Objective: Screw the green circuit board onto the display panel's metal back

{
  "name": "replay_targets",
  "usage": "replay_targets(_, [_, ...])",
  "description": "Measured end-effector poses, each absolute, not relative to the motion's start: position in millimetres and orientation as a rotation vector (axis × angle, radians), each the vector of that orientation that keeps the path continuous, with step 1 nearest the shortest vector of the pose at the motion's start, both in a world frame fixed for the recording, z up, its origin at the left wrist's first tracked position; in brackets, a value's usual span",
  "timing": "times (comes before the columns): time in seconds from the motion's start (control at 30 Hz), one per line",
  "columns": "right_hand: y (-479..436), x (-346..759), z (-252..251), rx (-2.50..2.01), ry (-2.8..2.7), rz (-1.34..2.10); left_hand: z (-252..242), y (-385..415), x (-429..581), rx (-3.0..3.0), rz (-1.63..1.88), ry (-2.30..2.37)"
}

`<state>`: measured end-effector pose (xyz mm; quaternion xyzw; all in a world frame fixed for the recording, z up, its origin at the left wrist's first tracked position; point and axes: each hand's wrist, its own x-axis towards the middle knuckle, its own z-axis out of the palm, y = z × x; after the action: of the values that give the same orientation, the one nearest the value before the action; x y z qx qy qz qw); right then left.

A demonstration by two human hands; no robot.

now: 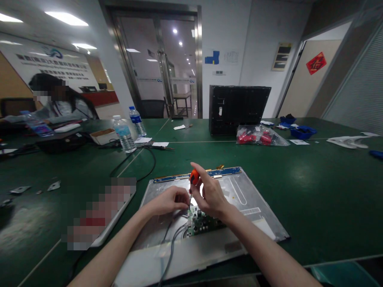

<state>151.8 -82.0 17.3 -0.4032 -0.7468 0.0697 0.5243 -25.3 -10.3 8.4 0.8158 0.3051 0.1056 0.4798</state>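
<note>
A flat silver display panel (239, 191) lies before me on the green table, with a blue circuit strip (230, 172) along its far edge. On the panel sits a green circuit board (203, 224), with grey cables (172, 243) running from its left side. My right hand (211, 193) is closed round the orange-and-black handle of a screwdriver (194, 176). Its shaft points down at the board's far left corner. Beside that tip, my left hand (170, 200) has its fingers curled and pinched together; whatever they hold is hidden.
A white device with a blurred surface (104, 215) lies left of the panel. Two water bottles (124, 133) stand behind it. Further back are a black monitor housing (239, 109), a bag of red parts (259, 137) and blue trays (303, 131). Another person (62, 99) sits at far left.
</note>
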Motion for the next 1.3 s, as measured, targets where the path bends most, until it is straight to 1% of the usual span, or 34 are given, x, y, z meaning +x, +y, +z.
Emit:
replay_targets(0.07, [-80.3,150.9,16.0,-0.945,-1.774,0.158,9.2,-10.5,-24.9,1.994,0.247,0.740])
replay_targets(0.23, [-75.7,150.4,12.5,-0.946,-1.748,0.014,8.4,-10.8,-25.0,1.993,0.214,0.750])
replay_targets(0.47, [-82.0,150.9,18.8,-0.930,-1.794,0.090,6.8,-9.8,-25.3,1.974,0.214,0.764])
replay_targets(0.8, [-78.9,151.4,16.2,-0.943,-1.771,-0.034,5.6,-8.1,-26.2,2.005,0.214,0.789])
replay_targets(1.03, [-84.1,149.7,21.2,-0.921,-1.796,0.027,1.9,-3.9,-27.3,2.000,0.183,0.771])
replay_targets(1.3, [-82.1,151.2,19.6,-0.991,-1.783,-0.108,8.7,-7.6,-25.7,2.025,0.190,0.787])
